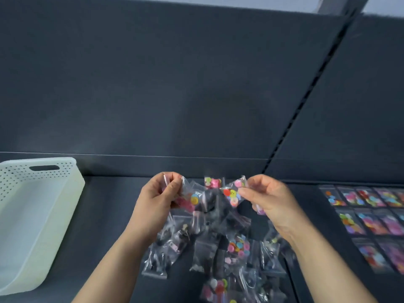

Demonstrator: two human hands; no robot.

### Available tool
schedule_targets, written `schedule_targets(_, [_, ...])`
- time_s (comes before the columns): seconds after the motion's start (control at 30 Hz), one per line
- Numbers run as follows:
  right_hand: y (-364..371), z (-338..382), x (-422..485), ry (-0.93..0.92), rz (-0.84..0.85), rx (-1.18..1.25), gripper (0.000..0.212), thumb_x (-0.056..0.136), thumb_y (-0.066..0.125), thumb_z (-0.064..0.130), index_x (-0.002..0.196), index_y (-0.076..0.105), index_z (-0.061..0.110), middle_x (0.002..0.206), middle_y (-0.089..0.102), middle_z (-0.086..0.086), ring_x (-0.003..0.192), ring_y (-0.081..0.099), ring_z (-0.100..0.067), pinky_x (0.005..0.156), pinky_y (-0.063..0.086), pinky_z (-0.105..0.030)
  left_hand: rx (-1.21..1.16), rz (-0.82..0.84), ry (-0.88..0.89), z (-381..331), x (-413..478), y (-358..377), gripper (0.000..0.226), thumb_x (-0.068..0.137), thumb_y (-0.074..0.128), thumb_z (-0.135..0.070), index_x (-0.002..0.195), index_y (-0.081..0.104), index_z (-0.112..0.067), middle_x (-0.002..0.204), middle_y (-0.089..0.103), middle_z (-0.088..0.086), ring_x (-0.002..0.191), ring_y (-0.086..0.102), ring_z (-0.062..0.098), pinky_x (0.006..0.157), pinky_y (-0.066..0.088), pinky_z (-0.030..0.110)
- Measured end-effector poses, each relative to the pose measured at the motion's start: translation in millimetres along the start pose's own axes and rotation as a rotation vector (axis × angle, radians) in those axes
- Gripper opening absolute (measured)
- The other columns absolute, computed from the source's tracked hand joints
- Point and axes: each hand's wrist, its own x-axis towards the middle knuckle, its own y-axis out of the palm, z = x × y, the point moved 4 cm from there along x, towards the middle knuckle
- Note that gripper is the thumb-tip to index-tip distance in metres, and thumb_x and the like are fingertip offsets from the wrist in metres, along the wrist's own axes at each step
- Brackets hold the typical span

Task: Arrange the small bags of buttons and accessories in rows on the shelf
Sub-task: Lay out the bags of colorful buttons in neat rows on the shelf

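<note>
A loose pile of small clear bags [218, 254] with coloured buttons and dark accessories lies on the dark shelf [105, 215]. Above the pile, my left hand [155, 200] pinches a bag of pink and yellow buttons [190, 199] by its top. My right hand [269, 200] pinches a bag of red, yellow and pink buttons [232, 193] and seems to hold another purple bag under its palm. To the right, bags of bright buttons lie flat in rows [371, 217].
A white perforated plastic basket [37, 193], seemingly empty, stands at the left on the shelf. A dark back panel [175, 84] rises behind. A slotted upright [306, 88] divides this shelf bay from the right one.
</note>
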Motion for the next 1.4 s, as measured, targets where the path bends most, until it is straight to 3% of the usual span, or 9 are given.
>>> schedule_targets(0.13, [-74.7, -22.5, -41.5, 0.028, -0.168, 0.025, 0.017, 0.080, 0.074, 0.012, 0.095, 0.070, 0.019, 0.089, 0.070, 0.006, 0.045, 0.050, 0.004, 0.049, 0.038, -0.017, 0.027, 0.140, 0.009, 2.1, -17.8, 72.5, 0.019, 0.094, 0.056, -0.020, 0.087, 0.059, -0.003, 0.067, 0.056, 0.003, 0.058, 0.066, 0.019, 0.058, 0.055, 0.025])
schedule_targets(0.2, [-112.9, -38.2, -61.6, 0.051, -0.225, 0.063, 0.022, 0.080, 0.073, 0.012, 0.101, 0.071, 0.019, 0.079, 0.068, 0.007, 0.046, 0.046, 0.000, 0.051, 0.038, -0.020, 0.037, 0.214, 0.000, 6.6, -29.9, 112.7, 0.019, 0.095, 0.053, -0.017, 0.089, 0.057, 0.001, 0.064, 0.061, 0.004, 0.054, 0.066, 0.020, 0.055, 0.055, 0.024])
schedule_targets(0.33, [-187.7, -68.4, -103.4, 0.082, -0.297, 0.138, 0.018, 0.082, 0.071, 0.008, 0.099, 0.068, 0.007, 0.051, 0.054, 0.015, 0.046, 0.034, -0.009, 0.053, 0.034, -0.024, 0.040, 0.301, -0.020, 21.0, -60.3, 192.3, 0.020, 0.093, 0.057, -0.020, 0.089, 0.058, 0.000, 0.065, 0.066, 0.012, 0.054, 0.065, 0.030, 0.055, 0.054, 0.030])
schedule_targets(0.5, [-273.5, -91.8, -151.7, 0.089, -0.288, 0.127, 0.012, 0.080, 0.073, 0.009, 0.089, 0.065, 0.005, 0.073, 0.055, -0.011, 0.048, 0.034, -0.012, 0.045, 0.033, -0.020, 0.080, 0.392, -0.063, 45.1, -105.2, 295.9, 0.029, 0.081, 0.072, -0.022, 0.078, 0.055, 0.002, 0.058, 0.058, 0.014, 0.050, 0.058, 0.031, 0.052, 0.049, 0.035])
schedule_targets(0.73, [-388.4, -125.3, -203.5, 0.111, -0.316, 0.088, 0.012, 0.078, 0.075, 0.011, 0.083, 0.064, 0.010, 0.067, 0.055, 0.004, 0.045, 0.044, -0.002, 0.048, 0.037, -0.021, 0.195, 0.420, -0.107, 73.3, -158.5, 410.5, 0.026, 0.086, 0.070, -0.021, 0.075, 0.057, -0.001, 0.047, 0.054, 0.009, 0.040, 0.048, 0.023, 0.044, 0.044, 0.028])
schedule_targets(1.03, [-463.0, -147.2, -214.9, 0.121, -0.305, 0.181, 0.015, 0.080, 0.072, 0.005, 0.087, 0.060, 0.008, 0.062, 0.058, 0.010, 0.045, 0.033, -0.010, 0.047, 0.035, -0.021, 0.246, 0.535, -0.172, 84.9, -174.2, 496.4, 0.013, 0.081, 0.073, -0.022, 0.091, 0.070, -0.013, 0.061, 0.062, 0.009, 0.051, 0.052, 0.026, 0.044, 0.044, 0.026])
schedule_targets(1.2, [-488.6, -143.0, -193.9, 0.104, -0.283, 0.221, 0.016, 0.079, 0.073, 0.002, 0.090, 0.061, 0.006, 0.065, 0.058, 0.006, 0.045, 0.031, -0.010, 0.047, 0.030, -0.023, 0.237, 0.657, -0.195, 82.6, -164.2, 546.9, 0.017, 0.076, 0.076, -0.023, 0.092, 0.073, -0.018, 0.084, 0.074, -0.005, 0.063, 0.066, 0.008, 0.056, 0.050, 0.019])
schedule_targets(1.3, [-503.1, -139.2, -179.6, 0.120, -0.279, 0.222, 0.025, 0.076, 0.075, 0.004, 0.098, 0.064, 0.006, 0.071, 0.056, 0.002, 0.045, 0.032, -0.010, 0.048, 0.031, -0.023, 0.261, 0.728, -0.163, 80.0, -153.2, 571.4, 0.010, 0.081, 0.072, -0.022, 0.086, 0.073, -0.014, 0.080, 0.074, -0.001, 0.056, 0.061, 0.000, 0.053, 0.044, 0.015])
schedule_targets(1.4, [-521.7, -139.8, -168.7, 0.129, -0.317, 0.270, 0.030, 0.074, 0.077, 0.008, 0.103, 0.068, 0.008, 0.058, 0.053, 0.007, 0.044, 0.031, -0.010, 0.052, 0.033, -0.025, 0.258, 0.728, -0.150, 77.0, -140.5, 588.6, 0.012, 0.085, 0.069, -0.020, 0.085, 0.072, -0.009, 0.078, 0.073, 0.006, 0.050, 0.056, 0.003, 0.047, 0.043, 0.015])
